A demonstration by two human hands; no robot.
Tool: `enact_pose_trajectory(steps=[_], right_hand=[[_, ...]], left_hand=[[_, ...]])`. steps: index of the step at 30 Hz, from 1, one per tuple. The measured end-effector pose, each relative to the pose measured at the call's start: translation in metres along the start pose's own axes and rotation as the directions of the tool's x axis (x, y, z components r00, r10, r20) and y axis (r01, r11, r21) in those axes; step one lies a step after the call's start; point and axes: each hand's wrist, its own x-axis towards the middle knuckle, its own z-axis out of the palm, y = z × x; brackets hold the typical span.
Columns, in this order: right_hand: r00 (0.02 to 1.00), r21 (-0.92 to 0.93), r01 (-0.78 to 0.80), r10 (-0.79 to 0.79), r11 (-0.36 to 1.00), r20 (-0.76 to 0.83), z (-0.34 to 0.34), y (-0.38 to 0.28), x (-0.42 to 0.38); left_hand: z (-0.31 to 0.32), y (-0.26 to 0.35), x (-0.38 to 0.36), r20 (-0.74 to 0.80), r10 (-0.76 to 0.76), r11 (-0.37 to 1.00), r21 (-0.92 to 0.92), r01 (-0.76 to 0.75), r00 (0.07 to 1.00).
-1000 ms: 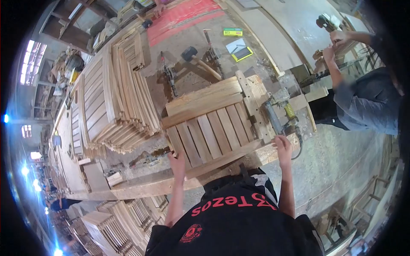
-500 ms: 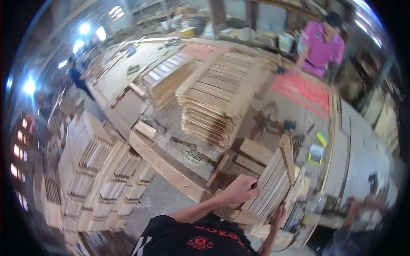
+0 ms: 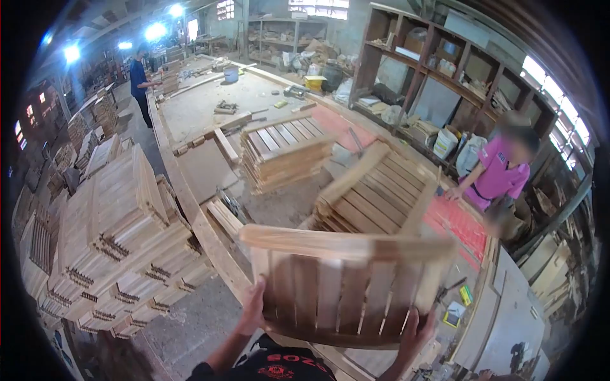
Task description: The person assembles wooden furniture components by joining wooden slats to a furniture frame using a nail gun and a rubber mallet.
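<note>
A slatted wooden panel with a thick curved top rail is held up in front of me, tilted and slightly blurred. My left hand is closed on its left side, near the lower corner. At the lower right edge, my right hand grips the same panel, fingers partly on its face. Just behind it on the workbench sits a stack of similar slatted panels, partly hidden by the one I hold. A second panel stack stands farther left.
Large piles of slatted panels stand on the floor at left. Across the bench, a co-worker in a pink shirt leans by a red surface. A yellow-edged pad lies at right. Another person stands far left.
The slatted panel has risen from low at the bench's near side and now faces me upright. My left hand has moved onto its left side. My view has swung upward.
</note>
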Motion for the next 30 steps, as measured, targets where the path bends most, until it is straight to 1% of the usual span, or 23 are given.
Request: enact_pose_trajectory(steps=[1,2,3,4,6,8,9,11,12,14,16,17,19,20,22,23,24,25,26,27,28,29,30], right_hand=[[0.987,-0.100,0.156,-0.151,0.983,0.054,0.025,-0.025,0.019],[0.869,-0.362,0.494,-0.463,0.790,0.174,0.044,-0.070,0.039],[0.824,-0.408,0.564,-0.517,0.718,0.230,0.063,-0.115,0.049],[0.775,-0.381,0.623,-0.604,0.683,0.183,0.080,-0.143,0.062],[0.654,-0.338,0.729,-0.752,0.595,0.087,0.109,-0.179,0.077],[0.716,-0.178,0.691,-0.698,0.701,0.031,0.129,-0.182,0.082],[0.742,-0.095,0.667,-0.670,0.739,0.005,0.139,-0.181,0.085],[0.784,-0.080,0.619,-0.609,0.781,0.119,0.157,-0.170,0.086],[0.799,-0.083,0.594,-0.575,0.800,0.177,0.163,-0.161,0.088],[0.726,-0.009,0.657,-0.630,0.754,0.277,0.172,-0.139,0.091],[0.777,-0.082,0.600,-0.555,0.796,0.298,0.175,-0.109,0.087],[0.784,-0.113,0.596,-0.546,0.795,0.295,0.173,-0.099,0.087],[0.800,-0.174,0.585,-0.529,0.792,0.283,0.168,-0.076,0.091],[0.842,-0.258,0.523,-0.446,0.812,0.303,0.162,-0.064,0.091],[0.909,-0.421,0.387,-0.264,0.820,0.321,0.152,-0.056,0.095],[0.909,-0.477,0.406,-0.292,0.779,0.298,0.152,-0.058,0.097],[0.907,-0.536,0.420,-0.313,0.732,0.283,0.152,-0.063,0.094],[0.903,-0.594,0.429,-0.328,0.681,0.276,0.152,-0.065,0.091],[0.908,-0.587,0.419,-0.327,0.692,0.263,0.150,-0.052,0.090],[0.913,-0.579,0.408,-0.326,0.706,0.246,0.148,-0.029,0.087],[0.918,-0.568,0.397,-0.326,0.721,0.227,0.151,-0.026,0.086],[0.938,-0.521,0.344,-0.261,0.781,0.229,0.151,-0.027,0.081],[0.951,-0.506,0.307,-0.237,0.806,0.199,0.156,-0.025,0.079]], left_hand=[[0.003,0.019,0.003,-0.095,-0.014,0.991,-0.137,0.001,0.995],[0.000,0.032,0.010,-0.185,-0.049,0.962,-0.274,-0.004,0.981],[-0.016,0.026,0.042,-0.255,-0.118,0.903,-0.429,-0.003,0.960],[-0.027,0.038,0.064,-0.218,-0.043,0.879,-0.473,-0.067,0.975],[-0.039,0.084,0.117,-0.157,0.107,0.807,-0.563,-0.178,0.982],[-0.042,0.131,0.183,-0.234,0.160,0.762,-0.588,-0.271,0.959],[-0.046,0.156,0.218,-0.291,0.203,0.817,-0.475,-0.326,0.935],[-0.043,0.206,0.277,-0.342,0.254,0.888,-0.288,-0.358,0.905],[-0.034,0.232,0.298,-0.345,0.253,0.914,-0.222,-0.340,0.904],[-0.036,0.235,0.403,-0.429,0.285,0.915,-0.143,-0.376,0.857],[-0.024,0.236,0.471,-0.502,0.285,0.927,-0.074,-0.368,0.817],[-0.014,0.242,0.497,-0.533,0.295,0.926,-0.044,-0.375,0.793],[0.000,0.248,0.531,-0.644,0.207,0.972,0.050,-0.229,0.737],[0.003,0.246,0.549,-0.696,0.166,0.985,0.091,-0.144,0.698],[0.001,0.243,0.573,-0.613,0.213,0.969,0.230,-0.086,0.761],[-0.004,0.239,0.578,-0.568,0.224,0.943,0.331,-0.029,0.792],[-0.005,0.232,0.575,-0.526,0.221,0.902,0.431,0.033,0.822],[-0.003,0.223,0.589,-0.592,0.215,0.856,0.496,0.141,0.777],[-0.001,0.207,0.589,-0.538,0.402,0.682,0.716,0.149,0.741],[0.004,0.191,0.585,-0.422,0.567,0.449,0.878,0.165,0.707],[0.007,0.177,0.584,-0.257,0.692,0.178,0.966,0.185,0.675],[0.004,0.157,0.592,-0.127,0.647,0.155,0.987,0.033,0.751],[0.006,0.149,0.580,-0.056,0.579,0.092,0.996,0.003,0.813]])
